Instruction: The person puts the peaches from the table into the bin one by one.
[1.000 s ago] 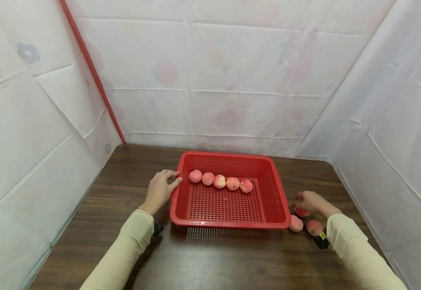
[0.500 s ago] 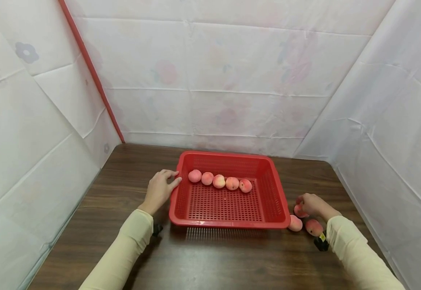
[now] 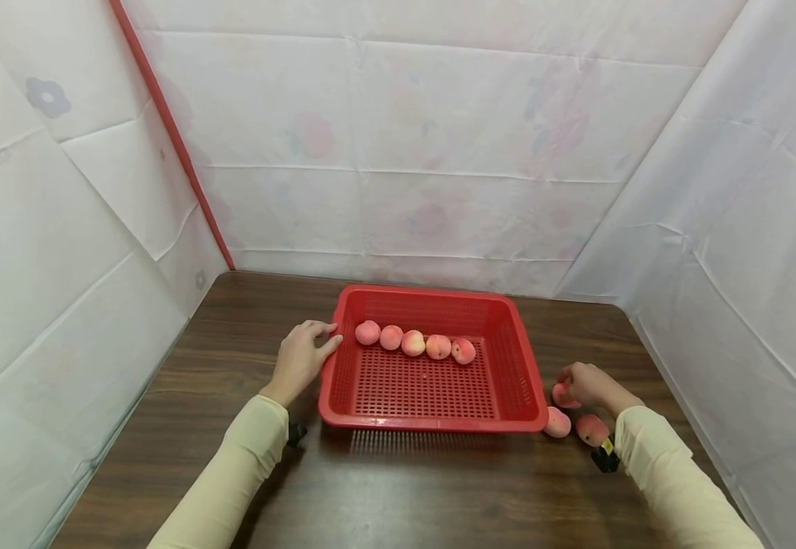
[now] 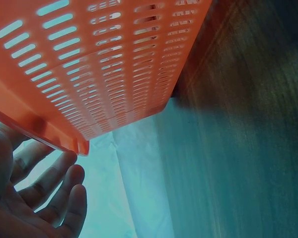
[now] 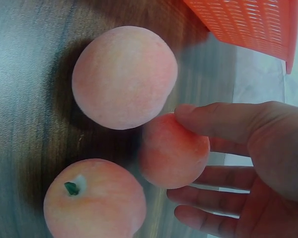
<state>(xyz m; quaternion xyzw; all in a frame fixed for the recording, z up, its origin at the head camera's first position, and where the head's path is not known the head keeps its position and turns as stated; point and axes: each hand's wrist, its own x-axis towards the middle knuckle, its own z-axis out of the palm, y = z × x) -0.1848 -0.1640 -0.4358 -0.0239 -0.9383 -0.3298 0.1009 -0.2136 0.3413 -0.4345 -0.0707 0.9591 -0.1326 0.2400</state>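
A red plastic basket (image 3: pixel 425 425) with slotted walls stands mid-table, with several pink-red peaches (image 3: pixel 413 343) lined up inside along its far part. At the basket's left rim, my left hand (image 3: pixel 298 358) holds the edge between thumb and fingers; in the left wrist view its other fingers hang loosely below the rim (image 4: pixel 35 134). Right of the basket, my right hand (image 3: pixel 593 383) grips a peach (image 5: pixel 174 153), thumb on one side and fingers on the other. Two more peaches lie beside it: one (image 5: pixel 125 77) near the basket wall, another (image 5: pixel 97 198) showing a small green leaf.
The dark wood-grain table (image 3: pixel 384 496) extends in front of the basket. White patterned sheets (image 3: pixel 432 152) hang behind and at both sides, with a red strip (image 3: pixel 171 130) down the left corner. A small black device (image 3: pixel 605 456) sits at the right wrist.
My right hand's fingers have closed in on the peach, which has shifted slightly up and left. My left hand stays at the basket rim, and the row of peaches inside is unchanged.
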